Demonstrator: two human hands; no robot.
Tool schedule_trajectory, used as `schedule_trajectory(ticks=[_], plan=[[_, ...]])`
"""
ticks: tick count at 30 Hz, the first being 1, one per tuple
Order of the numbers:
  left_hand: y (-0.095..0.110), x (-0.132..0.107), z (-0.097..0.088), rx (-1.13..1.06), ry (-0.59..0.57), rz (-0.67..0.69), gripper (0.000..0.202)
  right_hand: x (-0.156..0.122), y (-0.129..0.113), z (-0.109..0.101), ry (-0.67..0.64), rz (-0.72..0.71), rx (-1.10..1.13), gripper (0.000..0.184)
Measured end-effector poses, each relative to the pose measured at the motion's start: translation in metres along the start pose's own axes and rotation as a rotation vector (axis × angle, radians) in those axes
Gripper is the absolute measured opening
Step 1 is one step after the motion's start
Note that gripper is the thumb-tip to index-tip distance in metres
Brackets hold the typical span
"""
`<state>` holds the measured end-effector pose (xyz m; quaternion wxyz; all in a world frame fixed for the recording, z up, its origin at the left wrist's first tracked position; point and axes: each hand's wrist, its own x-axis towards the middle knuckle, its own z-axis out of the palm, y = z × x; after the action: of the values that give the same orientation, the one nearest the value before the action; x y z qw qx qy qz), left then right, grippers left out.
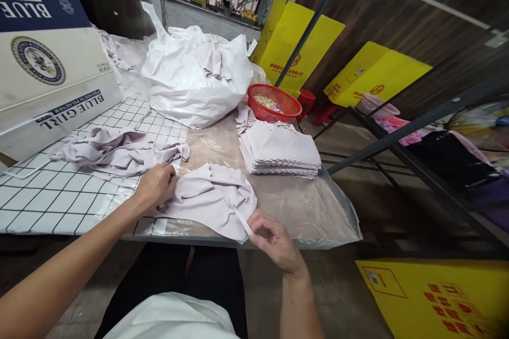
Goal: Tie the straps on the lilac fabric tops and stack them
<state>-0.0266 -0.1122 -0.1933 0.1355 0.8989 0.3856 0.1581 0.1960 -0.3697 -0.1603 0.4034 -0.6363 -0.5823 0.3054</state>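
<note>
A crumpled pale lilac garment (210, 198) lies at the near edge of the table. My left hand (157, 184) is closed on its left side. At the front edge my right hand (274, 241) pinches a thin strap of the same garment between thumb and fingers. A neat stack of folded lilac pieces (280, 149) sits just beyond, to the right. Another loose pile of lilac cloth (115, 151) lies left of my left hand on the checked cover.
A big white plastic bag of cloth (194, 77) fills the back of the table (294, 201), beside a red mesh basket (274, 103). A Blue Girl carton (43, 58) stands at left. Yellow boxes (437, 291) and a metal rack (401, 137) stand at right.
</note>
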Motion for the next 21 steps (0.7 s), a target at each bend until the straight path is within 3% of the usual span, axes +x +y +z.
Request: schedule_trajectory(ticks=[3, 7, 10, 13, 15, 18, 21], plan=[[0.005, 0.002, -0.004, -0.078, 0.063, 0.182, 0.023, -0.012, 0.003, -0.017, -0.133, 0.092, -0.023, 0.034], [0.031, 0.021, 0.002, -0.106, -0.027, 0.609, 0.029, 0.017, 0.01, -0.013, 0.125, 0.089, -0.314, 0.026], [0.043, 0.044, 0.008, -0.047, -0.182, 0.743, 0.025, 0.054, 0.018, -0.007, 0.208, 0.009, -0.576, 0.013], [0.041, 0.062, 0.006, 0.001, -0.32, 0.776, 0.016, 0.079, 0.028, -0.009, 0.14, 0.059, -0.703, 0.013], [0.033, 0.066, -0.002, -0.004, -0.339, 0.757, 0.015, 0.083, 0.033, -0.013, 0.124, 0.095, -0.635, 0.01], [0.018, 0.063, -0.017, -0.079, -0.334, 0.677, 0.015, 0.076, 0.04, -0.018, 0.206, 0.184, -0.299, 0.008], [0.017, 0.058, -0.026, -0.268, -0.356, 0.457, 0.017, 0.067, 0.052, -0.028, 0.482, 0.453, 0.205, 0.007]])
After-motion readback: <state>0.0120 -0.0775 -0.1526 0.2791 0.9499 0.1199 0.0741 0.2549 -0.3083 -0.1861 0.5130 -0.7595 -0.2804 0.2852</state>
